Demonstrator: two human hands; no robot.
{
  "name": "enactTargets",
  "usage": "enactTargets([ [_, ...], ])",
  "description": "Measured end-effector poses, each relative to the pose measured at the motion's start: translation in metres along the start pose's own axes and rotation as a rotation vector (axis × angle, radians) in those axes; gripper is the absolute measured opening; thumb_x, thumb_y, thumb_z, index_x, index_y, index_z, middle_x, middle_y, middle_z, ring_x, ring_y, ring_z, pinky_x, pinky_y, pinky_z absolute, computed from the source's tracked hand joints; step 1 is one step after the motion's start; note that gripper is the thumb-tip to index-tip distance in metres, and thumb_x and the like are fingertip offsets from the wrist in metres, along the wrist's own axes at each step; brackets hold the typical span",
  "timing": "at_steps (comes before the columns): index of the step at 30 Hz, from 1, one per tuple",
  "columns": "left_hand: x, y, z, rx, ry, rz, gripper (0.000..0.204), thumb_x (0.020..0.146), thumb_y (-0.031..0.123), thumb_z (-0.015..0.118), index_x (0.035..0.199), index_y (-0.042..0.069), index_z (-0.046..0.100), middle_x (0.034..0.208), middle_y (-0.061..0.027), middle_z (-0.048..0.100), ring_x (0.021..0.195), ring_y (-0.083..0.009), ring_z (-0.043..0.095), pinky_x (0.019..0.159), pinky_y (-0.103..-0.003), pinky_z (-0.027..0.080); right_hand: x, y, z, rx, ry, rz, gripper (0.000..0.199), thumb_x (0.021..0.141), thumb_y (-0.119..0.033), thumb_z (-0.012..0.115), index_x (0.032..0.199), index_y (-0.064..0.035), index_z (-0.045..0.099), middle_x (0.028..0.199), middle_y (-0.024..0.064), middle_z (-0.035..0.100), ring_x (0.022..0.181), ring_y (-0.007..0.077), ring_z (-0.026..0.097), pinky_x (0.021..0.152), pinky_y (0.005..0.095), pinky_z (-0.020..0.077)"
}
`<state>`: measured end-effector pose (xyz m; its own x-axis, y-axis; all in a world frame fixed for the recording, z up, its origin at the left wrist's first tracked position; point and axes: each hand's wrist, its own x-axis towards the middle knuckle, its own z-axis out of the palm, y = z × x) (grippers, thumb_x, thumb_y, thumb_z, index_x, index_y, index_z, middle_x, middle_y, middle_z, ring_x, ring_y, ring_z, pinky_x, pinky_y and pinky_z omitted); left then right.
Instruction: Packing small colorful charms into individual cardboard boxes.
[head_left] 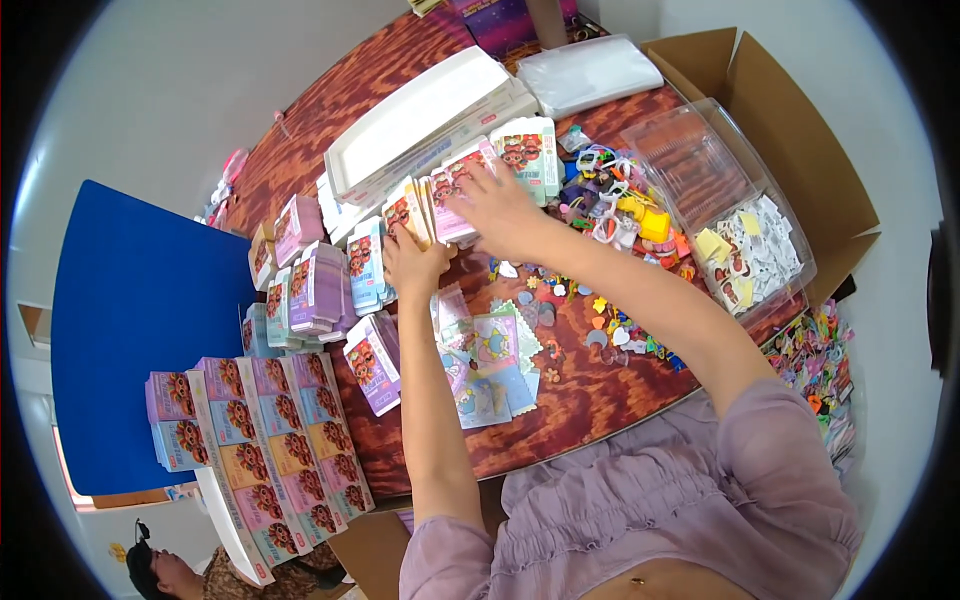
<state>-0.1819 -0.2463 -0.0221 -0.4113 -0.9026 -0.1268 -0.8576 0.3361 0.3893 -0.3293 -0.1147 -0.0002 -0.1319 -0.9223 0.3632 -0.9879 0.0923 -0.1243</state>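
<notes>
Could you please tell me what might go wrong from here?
The left hand is on the orange boxes and the right hand on the pink boxes; standing side by side, the two colours could get mixed. The right forearm crosses above loose charms and might scatter some. The purple boxes stand in an uneven pile that could slide if bumped.

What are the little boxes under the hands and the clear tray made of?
The little boxes look like thin printed card, perhaps slightly glossy, with straight folded edges. The clear tray seems shiny plastic: it glints and looks see-through.
</notes>
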Motion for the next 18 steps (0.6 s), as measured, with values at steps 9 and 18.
enactTargets([
  [9, -0.010, 0.008, -0.005, -0.015, -0.070, 0.046, 0.124, 0.061, 0.051, 0.081, 0.155, 0.005, 0.015, 0.156, -0.0321, 0.017, 0.145, -0.0443, 0.020, 0.114, -0.059, 0.017, -0.008, 0.011, 0.029, 0.178, 0.013, -0.082, 0.049, 0.083, -0.019, 0.067, 0.130, -0.0113, 0.058, 0.145, 0.0132, 0.048, 0.139, 0.0333, 0.038, 0.115, 0.0538, 0.0245],
  [18, -0.004, 0.015, 0.006, -0.017, 0.095, -0.005, 0.117, 0.065, 0.043, 0.078, 0.155, 0.007, 0.013, 0.156, -0.0330, 0.016, 0.143, -0.0475, 0.023, 0.113, -0.060, 0.020, -0.009, 0.016, 0.025, 0.249, -0.067, -0.065, 0.048, 0.079, -0.009, 0.063, 0.127, -0.0088, 0.061, 0.146, 0.0116, 0.047, 0.143, 0.0292, 0.033, 0.118, 0.0530, 0.0209],
])
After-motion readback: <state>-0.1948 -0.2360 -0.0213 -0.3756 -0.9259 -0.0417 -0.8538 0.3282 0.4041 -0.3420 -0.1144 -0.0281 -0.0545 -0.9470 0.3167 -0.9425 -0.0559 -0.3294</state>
